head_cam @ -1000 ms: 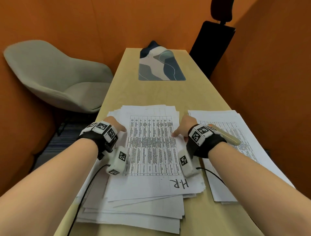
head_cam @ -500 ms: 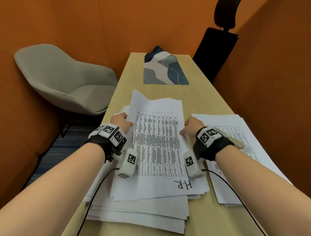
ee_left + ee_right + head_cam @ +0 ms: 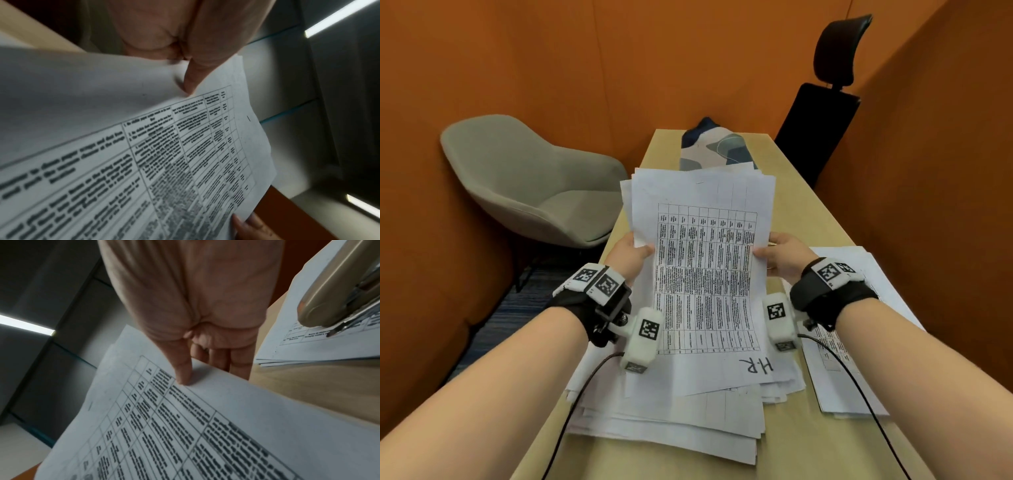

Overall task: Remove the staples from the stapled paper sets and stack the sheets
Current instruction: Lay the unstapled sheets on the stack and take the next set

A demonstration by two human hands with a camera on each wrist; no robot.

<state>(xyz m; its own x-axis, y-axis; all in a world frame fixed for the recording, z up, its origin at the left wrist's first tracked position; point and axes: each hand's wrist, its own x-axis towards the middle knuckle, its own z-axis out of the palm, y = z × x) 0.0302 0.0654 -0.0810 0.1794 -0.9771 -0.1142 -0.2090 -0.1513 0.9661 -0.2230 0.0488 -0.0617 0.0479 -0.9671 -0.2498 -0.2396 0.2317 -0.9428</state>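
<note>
While both hands, left [image 3: 631, 255] and right [image 3: 784, 255], pinch the papers [image 3: 705, 274] above the desk [image 3: 808, 212], finding the staple probably comes next.

Left hand [image 3: 631, 255]: fingers hidden behind the held paper set [image 3: 705, 274]; only the thumb shows on its face. Right hand [image 3: 782, 255]: likewise, fingers behind the sheets. Printed table text on the set is too small in the head view and blurred in both wrist views; unreadable. A short dark mark [image 3: 248, 118] near the set's far corner cannot be confirmed as a staple. The stapler [image 3: 339, 287] is cut off by the right wrist picture's edge and hidden behind the right wrist in the head view. The patterned mat [image 3: 717, 150] at the worktop's far end is partly covered by the raised sheets.
</note>
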